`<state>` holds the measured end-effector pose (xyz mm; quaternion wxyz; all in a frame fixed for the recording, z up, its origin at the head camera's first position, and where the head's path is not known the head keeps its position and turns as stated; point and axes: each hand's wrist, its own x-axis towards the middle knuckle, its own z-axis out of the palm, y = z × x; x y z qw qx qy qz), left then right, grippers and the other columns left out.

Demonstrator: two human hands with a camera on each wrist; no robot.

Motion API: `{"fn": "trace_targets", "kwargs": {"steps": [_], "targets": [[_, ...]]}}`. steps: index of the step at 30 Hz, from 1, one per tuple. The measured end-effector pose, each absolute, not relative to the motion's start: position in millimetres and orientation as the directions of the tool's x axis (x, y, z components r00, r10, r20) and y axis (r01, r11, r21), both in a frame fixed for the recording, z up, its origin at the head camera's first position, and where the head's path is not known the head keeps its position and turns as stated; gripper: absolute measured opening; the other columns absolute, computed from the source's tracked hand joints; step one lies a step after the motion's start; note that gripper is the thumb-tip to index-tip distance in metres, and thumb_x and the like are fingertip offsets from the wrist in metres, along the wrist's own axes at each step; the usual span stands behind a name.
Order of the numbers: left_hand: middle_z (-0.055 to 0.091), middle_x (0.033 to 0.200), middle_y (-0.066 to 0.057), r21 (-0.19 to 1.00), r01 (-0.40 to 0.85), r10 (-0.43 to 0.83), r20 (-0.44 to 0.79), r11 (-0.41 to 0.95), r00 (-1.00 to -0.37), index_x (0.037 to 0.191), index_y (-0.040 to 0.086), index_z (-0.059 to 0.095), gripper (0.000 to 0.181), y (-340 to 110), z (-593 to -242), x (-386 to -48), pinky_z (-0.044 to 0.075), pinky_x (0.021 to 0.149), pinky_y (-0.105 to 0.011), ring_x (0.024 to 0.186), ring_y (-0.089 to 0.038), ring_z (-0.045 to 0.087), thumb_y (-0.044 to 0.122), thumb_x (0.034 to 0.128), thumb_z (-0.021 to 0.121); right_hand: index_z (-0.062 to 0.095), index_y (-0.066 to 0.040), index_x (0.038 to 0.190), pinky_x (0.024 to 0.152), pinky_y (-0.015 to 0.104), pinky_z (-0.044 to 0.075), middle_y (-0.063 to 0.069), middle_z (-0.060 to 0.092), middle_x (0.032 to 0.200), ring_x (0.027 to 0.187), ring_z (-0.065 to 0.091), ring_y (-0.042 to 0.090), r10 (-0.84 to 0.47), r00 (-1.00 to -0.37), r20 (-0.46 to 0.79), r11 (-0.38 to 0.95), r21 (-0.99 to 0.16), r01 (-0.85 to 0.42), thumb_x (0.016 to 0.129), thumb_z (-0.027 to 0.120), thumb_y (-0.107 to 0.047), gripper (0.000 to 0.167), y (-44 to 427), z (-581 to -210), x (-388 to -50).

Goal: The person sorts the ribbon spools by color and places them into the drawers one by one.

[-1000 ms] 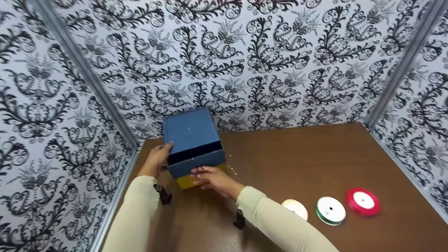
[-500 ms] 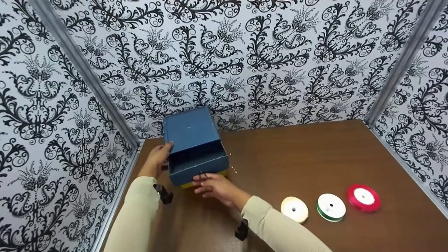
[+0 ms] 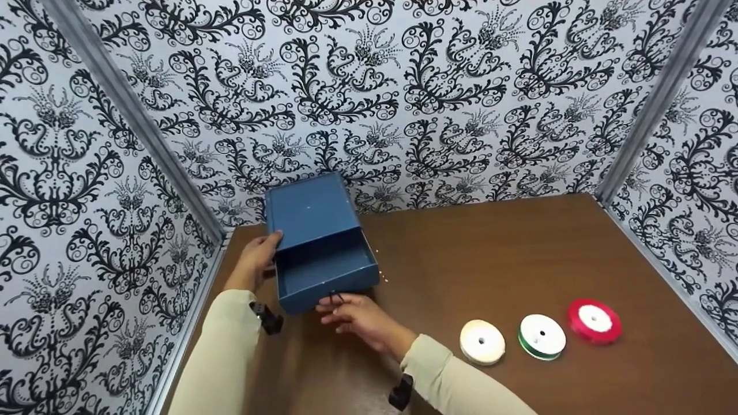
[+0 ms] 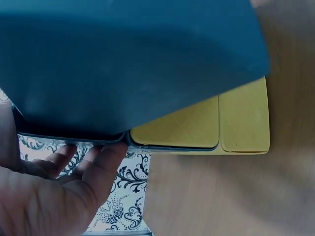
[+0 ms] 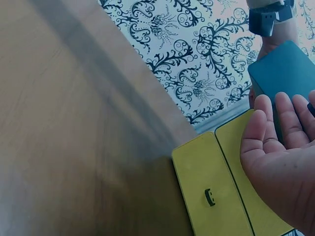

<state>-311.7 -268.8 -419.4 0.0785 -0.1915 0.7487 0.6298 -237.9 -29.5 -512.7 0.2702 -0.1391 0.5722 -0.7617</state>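
A small chest of drawers [image 3: 311, 210] with a blue top stands at the table's back left. Its blue top drawer [image 3: 326, 270] is pulled well out, and I see bare floor inside. My left hand [image 3: 255, 260] holds the chest's left side by the front corner, thumb at the top edge. At the drawer front, my right hand [image 3: 366, 318] has its fingers hooked on the black loop handle [image 3: 337, 297]. Below, yellow drawers [image 4: 174, 123] show in both wrist views; one yellow drawer front [image 5: 199, 172] bears a small black handle [image 5: 210, 197].
Three ribbon spools lie on the brown table [image 3: 461, 259] at the right: a cream spool [image 3: 482, 342], a white spool with green ribbon [image 3: 542, 336] and a red spool [image 3: 595, 321]. Small white bits [image 3: 381, 274] lie right of the chest. Patterned walls [image 3: 380, 104] enclose the table.
The blue drawer has slid from slightly ajar to far out towards me, my right hand moving with its handle. My left hand has stayed on the chest's side.
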Motion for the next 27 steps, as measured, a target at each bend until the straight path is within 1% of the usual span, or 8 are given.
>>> {"fn": "trace_targets", "kwargs": {"steps": [2, 7, 10, 15, 19, 24, 27], "targets": [[0.036, 0.149, -0.021, 0.912, -0.388, -0.185, -0.362, 0.130, -0.913, 0.156, 0.006, 0.025, 0.072, -268.0, -419.0, -312.4, 0.046, 0.101, -0.046, 0.123, -0.033, 0.047, 0.046, 0.1019, 0.050, 0.065, 0.002, 0.123, 0.083, 0.038, 0.053, 0.018, 0.065, 0.126, 0.106, 0.066, 0.025, -0.571, -0.816, -0.093, -0.201, -0.947, 0.249, 0.093, 0.050, -0.003, 0.035, -27.9, -514.3, -235.2], [0.037, 0.150, -0.022, 0.913, -0.392, -0.168, -0.371, 0.113, -0.913, 0.157, 0.006, 0.025, 0.071, -267.2, -417.4, -314.9, 0.048, 0.099, -0.045, 0.123, -0.033, 0.049, 0.044, 0.1023, 0.048, 0.064, 0.005, 0.124, 0.072, 0.028, 0.051, 0.018, 0.066, 0.123, 0.103, 0.066, 0.024, -0.569, -0.819, -0.074, -0.236, -0.939, 0.249, 0.091, 0.051, -0.002, 0.036, -25.3, -515.3, -225.6], [0.039, 0.148, -0.022, 0.913, -0.395, -0.168, -0.375, 0.106, -0.912, 0.157, 0.006, 0.024, 0.070, -268.2, -417.4, -315.3, 0.048, 0.099, -0.045, 0.122, -0.033, 0.050, 0.043, 0.1027, 0.048, 0.063, 0.007, 0.123, 0.070, 0.027, 0.050, 0.016, 0.067, 0.121, 0.101, 0.066, 0.023, -0.568, -0.820, -0.070, -0.259, -0.931, 0.259, 0.090, 0.052, -0.001, 0.036, -24.2, -515.8, -217.8], [0.037, 0.148, -0.022, 0.913, -0.394, -0.173, -0.373, 0.104, -0.911, 0.157, 0.005, 0.023, 0.071, -268.4, -416.0, -314.4, 0.047, 0.101, -0.046, 0.123, -0.033, 0.048, 0.043, 0.1029, 0.048, 0.062, 0.008, 0.125, 0.070, 0.027, 0.051, 0.017, 0.067, 0.122, 0.101, 0.066, 0.023, -0.568, -0.820, -0.074, -0.282, -0.918, 0.278, 0.091, 0.051, 0.001, 0.036, -20.6, -518.5, -205.8], [0.035, 0.149, -0.021, 0.914, -0.391, -0.173, -0.371, 0.103, -0.912, 0.157, 0.005, 0.023, 0.072, -268.1, -415.2, -313.4, 0.046, 0.101, -0.047, 0.122, -0.032, 0.045, 0.044, 0.1024, 0.049, 0.062, 0.008, 0.125, 0.072, 0.027, 0.051, 0.016, 0.067, 0.122, 0.102, 0.066, 0.022, -0.579, -0.811, -0.089, -0.267, -0.918, 0.292, 0.092, 0.050, 0.001, 0.036, -15.5, -517.9, -198.1], [0.033, 0.150, -0.021, 0.913, -0.394, -0.170, -0.374, 0.104, -0.912, 0.157, 0.005, 0.022, 0.073, -268.0, -415.9, -311.5, 0.045, 0.102, -0.047, 0.123, -0.032, 0.044, 0.045, 0.1023, 0.049, 0.062, 0.008, 0.125, 0.073, 0.027, 0.051, 0.017, 0.067, 0.122, 0.102, 0.066, 0.022, -0.598, -0.797, -0.086, -0.263, -0.918, 0.296, 0.091, 0.051, 0.001, 0.036, -11.2, -519.4, -193.8], [0.034, 0.148, -0.020, 0.914, -0.392, -0.171, -0.372, 0.108, -0.913, 0.157, 0.005, 0.023, 0.072, -268.1, -417.3, -311.0, 0.045, 0.102, -0.047, 0.122, -0.031, 0.044, 0.045, 0.1024, 0.049, 0.062, 0.008, 0.125, 0.074, 0.027, 0.051, 0.018, 0.066, 0.123, 0.102, 0.066, 0.022, -0.608, -0.790, -0.077, -0.269, -0.917, 0.296, 0.090, 0.052, 0.000, 0.037, -9.7, -520.5, -191.6]]}}
